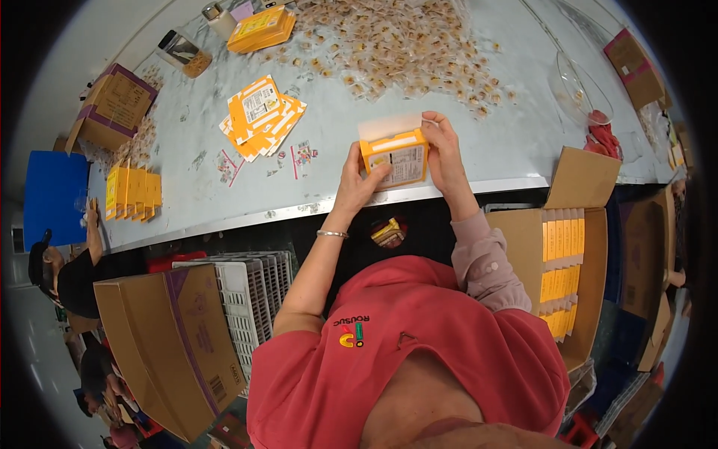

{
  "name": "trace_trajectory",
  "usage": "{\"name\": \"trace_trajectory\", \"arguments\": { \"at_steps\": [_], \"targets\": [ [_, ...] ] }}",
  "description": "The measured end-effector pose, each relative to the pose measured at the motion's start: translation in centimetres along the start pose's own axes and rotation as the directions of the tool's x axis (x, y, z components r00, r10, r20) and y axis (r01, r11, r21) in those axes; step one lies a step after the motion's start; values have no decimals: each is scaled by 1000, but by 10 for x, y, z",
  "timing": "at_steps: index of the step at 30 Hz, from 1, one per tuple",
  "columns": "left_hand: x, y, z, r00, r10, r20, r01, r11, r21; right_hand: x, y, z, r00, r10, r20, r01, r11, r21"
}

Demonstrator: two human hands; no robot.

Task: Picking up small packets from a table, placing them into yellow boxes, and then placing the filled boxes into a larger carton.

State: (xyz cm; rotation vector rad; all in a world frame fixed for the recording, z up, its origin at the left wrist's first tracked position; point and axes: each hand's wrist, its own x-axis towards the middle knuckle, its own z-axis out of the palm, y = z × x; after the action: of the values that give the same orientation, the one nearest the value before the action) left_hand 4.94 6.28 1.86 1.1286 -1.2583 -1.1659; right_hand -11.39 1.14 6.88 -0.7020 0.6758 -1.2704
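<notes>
Near the table's front edge I hold a small yellow carton (pixel 406 166) with a white printed panel facing me. My left hand (pixel 360 179) grips its left side, the thumb lying across the front. My right hand (pixel 443 153) is closed round the right side, its fingertips up at the top corner. A pale, thin flap or sheet (pixel 390 126) stands up from the carton's top; what it belongs to I cannot tell. To the left lies a fanned stack of flattened yellow cartons (pixel 262 105). Beyond my hands spreads a heap of small clear-wrapped pieces (pixel 404 45).
An open cardboard box (pixel 591 277) holding rows of yellow cartons stands at my right. Left are a tall cardboard box (pixel 161 329), white plastic crates (pixel 250 292) and upright yellow cartons (pixel 133 193). A clear bowl (pixel 583 90) sits at the right. Another person's hand (pixel 93 217) reaches in far left.
</notes>
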Motion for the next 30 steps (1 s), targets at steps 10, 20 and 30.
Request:
{"name": "trace_trajectory", "arguments": {
  "at_steps": [10, 20, 30],
  "targets": [
    [-3, 20, 6, 971, 193, -144, -207, 974, -91, -21, -4, 1, 980, 12, 201, -1, 998, -57],
    [1, 46, 6, 933, 325, -155, -280, 926, 252, -29, -44, -11, 917, -125, 378, 291, 858, -424],
    [6, 95, 45, 985, 162, 62, -169, 975, 146, -48, -113, -42, 834, -145, 532, 550, 297, -781]
  ]
}}
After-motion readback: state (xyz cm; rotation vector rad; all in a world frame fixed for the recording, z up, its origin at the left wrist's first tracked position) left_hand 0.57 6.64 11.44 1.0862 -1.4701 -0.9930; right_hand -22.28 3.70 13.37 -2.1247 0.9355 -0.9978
